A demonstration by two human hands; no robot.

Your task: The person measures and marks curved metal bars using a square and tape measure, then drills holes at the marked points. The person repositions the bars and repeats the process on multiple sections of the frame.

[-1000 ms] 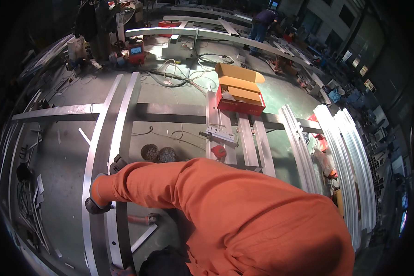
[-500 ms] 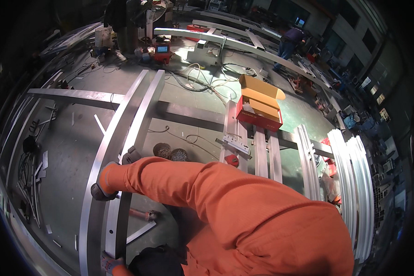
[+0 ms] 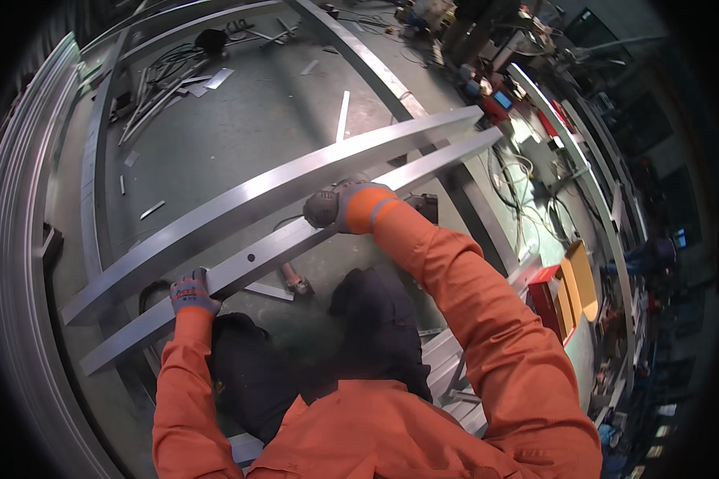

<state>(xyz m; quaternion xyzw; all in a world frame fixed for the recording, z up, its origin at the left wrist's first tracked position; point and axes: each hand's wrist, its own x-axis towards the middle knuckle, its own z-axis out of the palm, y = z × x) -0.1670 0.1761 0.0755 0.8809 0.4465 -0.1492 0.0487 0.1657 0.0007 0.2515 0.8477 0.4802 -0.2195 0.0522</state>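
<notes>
Two long silver metal beams run side by side across the middle, the far beam (image 3: 240, 199) and the near beam (image 3: 148, 323). My left hand (image 3: 193, 295), in a grey glove, is closed around the near beam towards its left end. A dark round hole (image 3: 252, 258) shows in that beam's side. My gloved right hand (image 3: 358, 209) grips a dark cordless drill (image 3: 321, 210) over the near beam, farther right. The drill's tip is hidden, and so is most of its handle. Below the near beam, an orange-and-grey tool (image 3: 295, 281) lies on the floor.
A dark crossbar (image 3: 363, 60) passes under the beams. Stacked silver profiles (image 3: 32, 199) line the left. Loose strips and a cable coil (image 3: 172, 68) lie on the far floor. An opened red box (image 3: 547, 303) is at right. A person (image 3: 643, 257) stands beyond it.
The view has swung so the beams lie more crosswise, and my left hand has come fully into sight. It still holds the near beam; my right hand still grips the drill.
</notes>
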